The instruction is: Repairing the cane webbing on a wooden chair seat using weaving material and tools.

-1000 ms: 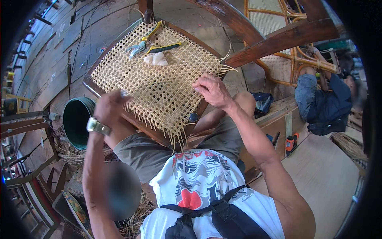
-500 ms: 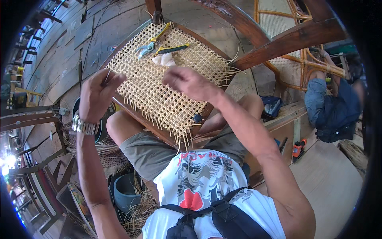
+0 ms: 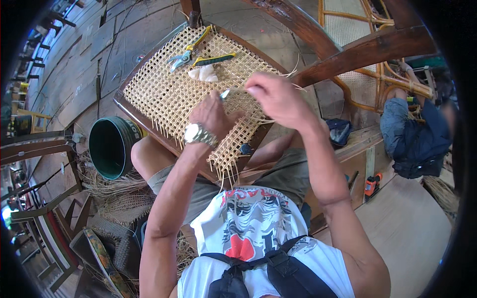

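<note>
A woven cane seat panel in a dark wooden frame lies across my legs, loose cane ends sticking out along its near and right edges. Above its middle is my left hand, a watch on the wrist and the fingers closed. A small shiny metal piece shows at its fingertips. My right hand is over the right side of the weave, its fingers pinched together; what they hold is too small to make out. Yellow-handled pruning shears and a crumpled whitish piece rest on the cane.
Left of my knee stands a dark green bucket, with cane scraps below it. Wooden chair parts rise at the upper right. Another person sits at the far right. An orange-and-black tool lies near my right elbow.
My left hand has moved right, from the panel's left edge to over its middle, uncovering the bucket. My right hand has shifted right and slightly up, away from the middle.
</note>
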A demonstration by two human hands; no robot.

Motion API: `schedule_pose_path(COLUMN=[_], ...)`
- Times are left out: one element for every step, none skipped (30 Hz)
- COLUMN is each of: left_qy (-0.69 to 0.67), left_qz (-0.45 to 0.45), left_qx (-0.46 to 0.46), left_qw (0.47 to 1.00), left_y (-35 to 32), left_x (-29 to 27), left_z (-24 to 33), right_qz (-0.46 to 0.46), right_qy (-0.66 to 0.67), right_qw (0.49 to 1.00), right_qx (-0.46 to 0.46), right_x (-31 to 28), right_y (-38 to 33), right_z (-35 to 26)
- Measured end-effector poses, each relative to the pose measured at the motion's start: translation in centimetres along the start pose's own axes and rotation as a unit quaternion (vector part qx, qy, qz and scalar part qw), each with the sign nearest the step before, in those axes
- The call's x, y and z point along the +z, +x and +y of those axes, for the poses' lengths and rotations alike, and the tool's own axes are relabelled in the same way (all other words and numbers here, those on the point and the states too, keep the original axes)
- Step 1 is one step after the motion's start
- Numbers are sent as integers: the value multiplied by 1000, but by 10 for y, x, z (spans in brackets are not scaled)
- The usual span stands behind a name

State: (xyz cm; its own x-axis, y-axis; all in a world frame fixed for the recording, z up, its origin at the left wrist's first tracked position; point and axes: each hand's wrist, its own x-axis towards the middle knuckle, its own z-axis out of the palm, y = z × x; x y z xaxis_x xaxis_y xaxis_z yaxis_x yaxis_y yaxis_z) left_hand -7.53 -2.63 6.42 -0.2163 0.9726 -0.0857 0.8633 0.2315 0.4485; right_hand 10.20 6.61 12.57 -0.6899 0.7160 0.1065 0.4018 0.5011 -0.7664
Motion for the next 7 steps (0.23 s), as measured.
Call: schedule_pose_path(left_qy=[8, -2, -14, -8, -8, -11, 8], left_qz=[-14, -35, -50, -56, -82, -116, -145], left_qx=[-4, -40, -76, -77, -55, -39, -55], left_qw=[1000, 999, 996, 995, 995, 992, 988], left_y=[-4, -8, -12, -16, -21, -24, -24], left_x=[-4, -10, -14, -17, -19, -18, -14], left_z=[-6, -15, -23, -31, -39, -44, -47], right_qz=[-46, -86, -82, -103, -133, -143, -140], right_qy=[-32, -60, -53, -78, -110, -123, -110], right_qw=[997, 990, 992, 988, 980, 976, 979], right_qx=[57, 91, 80, 80, 95, 109, 96], right_x=[14, 24, 29, 34, 38, 40, 41], right_y=[9, 14, 14, 13, 13, 13, 11], right_z=[6, 13, 20, 26, 32, 37, 41])
